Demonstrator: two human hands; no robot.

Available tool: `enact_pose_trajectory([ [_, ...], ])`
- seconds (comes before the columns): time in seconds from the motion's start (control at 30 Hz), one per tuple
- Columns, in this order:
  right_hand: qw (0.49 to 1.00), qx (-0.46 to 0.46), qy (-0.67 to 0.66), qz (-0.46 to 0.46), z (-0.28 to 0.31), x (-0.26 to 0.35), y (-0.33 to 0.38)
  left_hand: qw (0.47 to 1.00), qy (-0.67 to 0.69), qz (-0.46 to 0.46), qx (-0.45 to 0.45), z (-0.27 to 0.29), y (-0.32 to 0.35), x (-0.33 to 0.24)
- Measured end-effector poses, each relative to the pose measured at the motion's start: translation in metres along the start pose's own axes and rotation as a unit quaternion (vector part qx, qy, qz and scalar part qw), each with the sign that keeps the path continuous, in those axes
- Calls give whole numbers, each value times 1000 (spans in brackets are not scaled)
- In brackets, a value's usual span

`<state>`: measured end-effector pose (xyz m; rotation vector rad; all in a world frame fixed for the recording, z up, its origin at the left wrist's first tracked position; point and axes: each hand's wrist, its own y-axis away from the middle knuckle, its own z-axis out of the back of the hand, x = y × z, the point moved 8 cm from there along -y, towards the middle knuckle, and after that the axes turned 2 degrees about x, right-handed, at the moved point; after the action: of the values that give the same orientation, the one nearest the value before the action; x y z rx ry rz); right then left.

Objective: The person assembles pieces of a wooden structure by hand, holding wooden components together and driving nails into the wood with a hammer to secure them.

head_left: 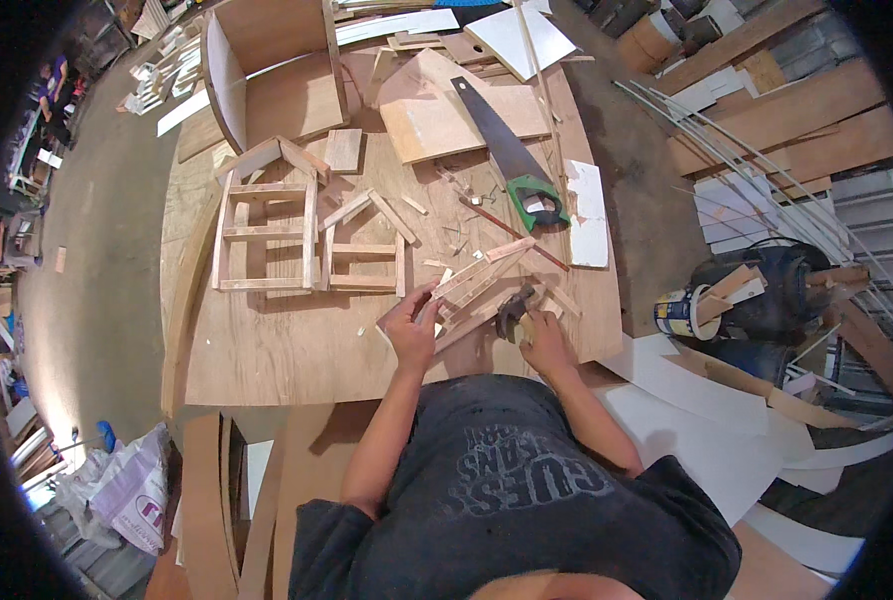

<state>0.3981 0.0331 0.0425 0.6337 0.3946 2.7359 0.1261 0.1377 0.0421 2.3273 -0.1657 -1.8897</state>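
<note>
A small frame of pale wooden strips (486,275) lies at a slant on the table in front of me. My left hand (412,325) is closed on its left end, fingers pinching a strip. My right hand (544,343) grips a hammer (511,312), whose dark head is over the frame's right side; the handle is mostly hidden by the fingers. Left of the frame lie two house-shaped wooden frames, a larger one (266,233) and a smaller one (366,250). Scattered nails (456,238) and a thin reddish stick (516,235) lie just beyond my hands.
A green-handled handsaw (511,155) rests across a plywood board (416,125). At the far left stands an open wooden box (296,95). A white panel (587,215) lies along the table's right edge. Right of the plywood table (266,360) stands a bucket of offcuts (681,313).
</note>
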Motion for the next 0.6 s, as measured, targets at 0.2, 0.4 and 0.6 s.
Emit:
enact_pose_trajectory([
  [0.2, 981, -117, -149, 41, 21, 12, -21, 1000, -30, 2, 3, -5, 3, -25],
  [0.4, 932, -310, -130, 134, 77, 61, -39, 996, -66, -62, 10, 12, -7, -34],
  [0.6, 935, -54, -351, 15, -25, -11, -106, 995, -45, -88, 29, 8, -10, -52],
])
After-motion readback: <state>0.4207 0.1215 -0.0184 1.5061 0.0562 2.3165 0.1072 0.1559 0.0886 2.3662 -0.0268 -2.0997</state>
